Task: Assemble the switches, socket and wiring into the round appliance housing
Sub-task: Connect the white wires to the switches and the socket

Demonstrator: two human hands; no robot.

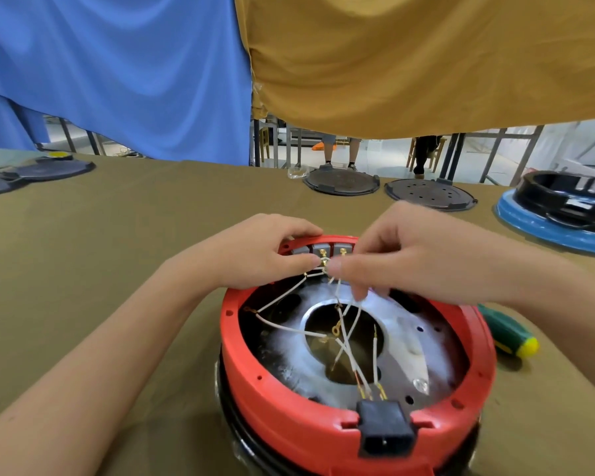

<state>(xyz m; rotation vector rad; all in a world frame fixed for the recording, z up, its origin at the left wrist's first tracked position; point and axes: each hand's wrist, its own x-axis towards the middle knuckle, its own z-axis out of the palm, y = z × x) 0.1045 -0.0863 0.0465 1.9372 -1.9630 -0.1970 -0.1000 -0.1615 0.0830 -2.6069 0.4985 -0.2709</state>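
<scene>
A round red housing (289, 417) lies upside down on the table in front of me. A black socket (385, 431) sits in its near rim. Grey switches (330, 249) with brass tabs line its far rim. White wires (354, 324) with brass ring terminals cross the metal plate inside. My left hand (258, 252) grips the far rim, its thumb and fingertip pinching a brass wire terminal (324, 262) at the middle switch. My right hand (406, 252) pinches the same terminal from the right, with other wires running under its fingers.
A green screwdriver with a yellow end (510, 334) lies right of the housing. Black round base plates (342, 182) (430, 194) sit at the far edge, more (49, 168) at far left. A blue and black housing (564, 207) stands far right. Cloth hangs behind the table.
</scene>
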